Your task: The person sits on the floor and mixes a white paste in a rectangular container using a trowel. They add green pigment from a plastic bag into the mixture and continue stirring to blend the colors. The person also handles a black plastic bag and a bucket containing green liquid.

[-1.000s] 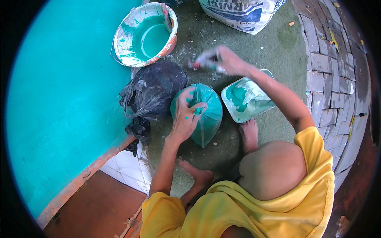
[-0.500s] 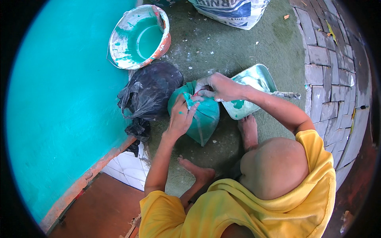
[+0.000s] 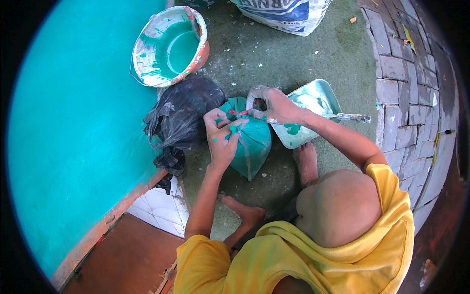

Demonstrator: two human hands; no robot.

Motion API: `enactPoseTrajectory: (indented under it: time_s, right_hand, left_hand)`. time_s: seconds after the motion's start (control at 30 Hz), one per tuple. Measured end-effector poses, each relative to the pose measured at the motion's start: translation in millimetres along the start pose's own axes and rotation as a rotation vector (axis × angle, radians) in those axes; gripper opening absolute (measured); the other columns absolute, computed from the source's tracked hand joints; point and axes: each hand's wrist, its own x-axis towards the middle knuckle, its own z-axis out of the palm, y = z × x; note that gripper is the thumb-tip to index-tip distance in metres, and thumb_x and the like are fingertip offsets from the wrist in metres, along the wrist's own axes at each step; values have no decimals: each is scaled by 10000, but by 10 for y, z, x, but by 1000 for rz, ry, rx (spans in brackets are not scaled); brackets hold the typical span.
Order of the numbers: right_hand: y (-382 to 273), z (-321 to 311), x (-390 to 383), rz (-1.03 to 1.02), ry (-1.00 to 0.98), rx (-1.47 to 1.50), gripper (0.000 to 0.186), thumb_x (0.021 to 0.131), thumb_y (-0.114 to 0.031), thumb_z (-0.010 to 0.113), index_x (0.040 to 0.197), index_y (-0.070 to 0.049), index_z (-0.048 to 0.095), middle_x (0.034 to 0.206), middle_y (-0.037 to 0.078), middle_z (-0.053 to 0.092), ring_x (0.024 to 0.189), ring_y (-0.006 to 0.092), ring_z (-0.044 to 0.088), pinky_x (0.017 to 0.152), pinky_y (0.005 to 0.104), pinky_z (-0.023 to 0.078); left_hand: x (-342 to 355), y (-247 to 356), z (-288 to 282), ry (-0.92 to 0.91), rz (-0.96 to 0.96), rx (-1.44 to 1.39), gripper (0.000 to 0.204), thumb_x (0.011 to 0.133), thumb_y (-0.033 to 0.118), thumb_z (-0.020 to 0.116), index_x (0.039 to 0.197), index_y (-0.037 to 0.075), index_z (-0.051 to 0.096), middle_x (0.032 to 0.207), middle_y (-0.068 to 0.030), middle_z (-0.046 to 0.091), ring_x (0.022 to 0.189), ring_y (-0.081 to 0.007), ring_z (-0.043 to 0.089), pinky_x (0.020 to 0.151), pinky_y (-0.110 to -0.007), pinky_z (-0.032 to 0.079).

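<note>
Turquoise wall (image 3: 93,98) edges the concrete floor (image 3: 289,59) at left, paving (image 3: 394,93) at right; floor stretches from the far sack (image 3: 284,14) to the green bag (image 3: 250,154), between a black bag (image 3: 188,115) and a tray (image 3: 319,95). Above it, the right hand (image 3: 276,105) pinches a red strip (image 3: 237,113) with closed fingertips; the left hand (image 3: 221,137), half-curled, meets its other end, hold unclear

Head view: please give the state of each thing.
Green bag, bulging, top gathered
Right hand, fingers pinching red strip
Left hand, fingers bent over green bag
Bucket, open, green paint inside
Black bag, bunched up
Tray, open, paint-smeared
Tool, lying across tray's rim
White sack, partly out of view
</note>
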Motion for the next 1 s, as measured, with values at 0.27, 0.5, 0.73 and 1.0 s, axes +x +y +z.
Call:
enactPoseTrajectory:
  time_s: [0.27,0.5,0.73,1.0]
  right_hand:
    - [47,-45,45,-79,-169,146,192,779,-141,708,923,-22,660,791,91,636,723,163,581,682,328,478]
    - [-217,-268,137,-110,-199,55,186,808,-139,714,935,-7,678,821,83,665,731,175,626,680,319,508]
    - [-231,-189,254,-156,-206,-8,165,762,-76,709,897,18,697,723,112,681,642,158,640,634,309,518]
    - [-165,-146,322,-1,-190,23,166,697,-91,739,807,25,693,675,105,671,630,114,621,597,286,499]
  left_hand:
    - [15,4,92,58,28,-85,231,780,-58,666,983,23,740,1134,-155,575,964,-234,633,803,-333,516]
    - [21,50,81,60,-40,-25,165,793,7,684,948,-32,720,1027,-155,663,950,-268,645,871,-346,479]
    - [45,31,109,92,37,37,131,797,0,671,916,-37,711,1021,-153,658,887,-270,662,779,-338,512]
    - [32,61,164,112,60,76,140,766,-41,639,892,-81,685,1071,-185,650,928,-295,663,825,-344,520]
